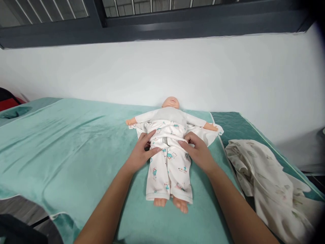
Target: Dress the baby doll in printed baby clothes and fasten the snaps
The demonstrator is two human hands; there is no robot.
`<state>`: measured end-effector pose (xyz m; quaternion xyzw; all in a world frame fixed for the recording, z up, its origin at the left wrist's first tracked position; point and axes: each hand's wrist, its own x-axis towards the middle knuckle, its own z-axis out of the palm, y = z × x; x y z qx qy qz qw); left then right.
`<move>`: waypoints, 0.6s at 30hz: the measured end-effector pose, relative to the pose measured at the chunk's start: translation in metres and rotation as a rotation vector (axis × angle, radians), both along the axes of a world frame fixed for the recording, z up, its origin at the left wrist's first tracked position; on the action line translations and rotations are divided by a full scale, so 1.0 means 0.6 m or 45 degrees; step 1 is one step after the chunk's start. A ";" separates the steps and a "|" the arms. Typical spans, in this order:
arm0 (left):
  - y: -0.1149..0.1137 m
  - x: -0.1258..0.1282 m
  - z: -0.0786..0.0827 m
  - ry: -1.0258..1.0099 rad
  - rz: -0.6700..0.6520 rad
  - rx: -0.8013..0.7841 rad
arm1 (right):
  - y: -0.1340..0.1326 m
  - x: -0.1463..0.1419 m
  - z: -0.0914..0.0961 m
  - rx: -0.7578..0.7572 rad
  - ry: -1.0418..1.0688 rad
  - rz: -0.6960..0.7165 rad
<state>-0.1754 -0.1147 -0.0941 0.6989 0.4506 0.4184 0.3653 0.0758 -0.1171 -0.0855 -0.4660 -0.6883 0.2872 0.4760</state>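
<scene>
A baby doll [170, 102] lies on its back with its arms stretched out sideways. It wears a white long-sleeved top [169, 115] and white printed pants [169, 169], with bare feet showing below the cuffs. At the left side of the waist, my left hand [143, 149] rests on the pants, thumb and forefinger spread apart. My right hand [196, 149] pinches the pants' fabric at the other side of the waist. A white printed cloth [207, 135] is spread under the doll's upper body.
The doll lies on a light green sheet [76, 145] over a bed. To the right is a crumpled cream patterned cloth [266, 176] on a darker green quilted cover [228, 125]. Behind stand a white wall [114, 74] and a dark window frame [177, 25]. A red and black item [7, 101] sits far left.
</scene>
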 end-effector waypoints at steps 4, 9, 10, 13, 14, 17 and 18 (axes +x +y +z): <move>0.006 0.005 0.006 -0.053 0.039 -0.026 | 0.008 0.006 -0.005 -0.052 0.026 0.055; 0.035 0.020 0.018 0.000 0.121 0.060 | 0.034 0.004 -0.025 -0.053 0.111 -0.073; 0.040 0.023 0.019 0.001 0.135 0.085 | 0.038 0.003 -0.029 -0.045 0.127 -0.107; 0.047 0.029 0.015 -0.003 0.198 0.150 | 0.047 0.003 -0.039 -0.019 0.093 -0.163; 0.045 0.029 0.013 0.014 0.224 0.178 | 0.049 0.004 -0.041 -0.013 0.055 -0.170; 0.031 0.025 0.010 0.105 0.255 0.284 | 0.051 0.006 -0.046 0.004 -0.052 -0.206; 0.022 0.023 0.009 0.126 0.241 0.307 | 0.051 0.007 -0.047 0.002 -0.075 -0.216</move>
